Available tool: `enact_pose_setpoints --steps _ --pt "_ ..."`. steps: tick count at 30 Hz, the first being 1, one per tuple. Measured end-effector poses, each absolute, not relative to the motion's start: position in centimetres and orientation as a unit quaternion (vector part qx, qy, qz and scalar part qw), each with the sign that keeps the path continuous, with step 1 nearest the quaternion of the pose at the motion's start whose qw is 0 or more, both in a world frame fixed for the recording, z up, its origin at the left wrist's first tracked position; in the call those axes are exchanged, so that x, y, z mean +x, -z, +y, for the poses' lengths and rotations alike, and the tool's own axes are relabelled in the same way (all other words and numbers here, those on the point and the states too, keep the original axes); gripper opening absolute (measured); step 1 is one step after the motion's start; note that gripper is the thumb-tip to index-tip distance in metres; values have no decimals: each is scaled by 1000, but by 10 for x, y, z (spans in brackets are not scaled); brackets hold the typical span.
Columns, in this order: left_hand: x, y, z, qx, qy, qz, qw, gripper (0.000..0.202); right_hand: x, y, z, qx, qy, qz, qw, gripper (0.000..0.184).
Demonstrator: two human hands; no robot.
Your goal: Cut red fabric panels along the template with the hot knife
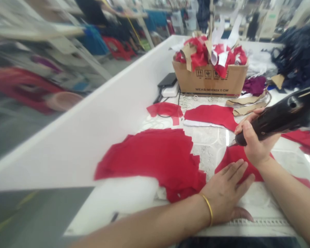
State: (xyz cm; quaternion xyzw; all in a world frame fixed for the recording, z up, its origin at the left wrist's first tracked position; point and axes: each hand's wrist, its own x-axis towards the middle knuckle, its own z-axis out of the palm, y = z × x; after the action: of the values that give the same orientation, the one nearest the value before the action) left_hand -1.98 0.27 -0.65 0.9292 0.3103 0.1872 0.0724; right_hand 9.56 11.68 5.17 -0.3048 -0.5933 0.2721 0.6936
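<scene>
My right hand (258, 146) is wrapped round a thick black handheld electric cutter (281, 115), whose thin metal tip points down at the table. Under that tip lies a red fabric piece (228, 156), its far edge just below the tool. Pressed flat on the near part of this fabric, my left hand (226, 189) has its fingers stretched out and the thumb apart; a gold bangle circles the wrist. Left of it, a fanned stack of red fabric pieces (150, 155) covers the table. My hands and forearms hide part of the worked piece.
A cardboard box (212, 81) heaped with red, white and brown scraps stands at the back. Before it lie another red piece (212, 115) and brown strips (250, 105). A white side wall (93, 117) bounds the left; dark cloth (299, 55) is piled back right.
</scene>
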Motion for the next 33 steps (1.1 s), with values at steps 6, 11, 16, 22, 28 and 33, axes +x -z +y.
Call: enact_pose_setpoints --steps 6,11,16,22,28,33 --pt "-19 11 2 930 -178 311 79 94 91 -59 104 -263 -329 -559 715 28" --pt "-19 11 2 933 -156 314 78 97 88 -62 94 -248 -351 -560 708 29" --pt "-19 10 -1 931 -178 314 62 97 87 -63 90 -262 -343 -568 701 21" --pt "-18 9 -7 922 -232 306 41 83 88 -70 74 -228 -369 -590 681 30" --pt "-14 10 -7 908 -260 327 26 77 86 -66 71 -223 -369 -623 653 25" --pt "-17 8 -4 910 -266 316 31 81 90 -69 75 -213 -375 -609 666 26"
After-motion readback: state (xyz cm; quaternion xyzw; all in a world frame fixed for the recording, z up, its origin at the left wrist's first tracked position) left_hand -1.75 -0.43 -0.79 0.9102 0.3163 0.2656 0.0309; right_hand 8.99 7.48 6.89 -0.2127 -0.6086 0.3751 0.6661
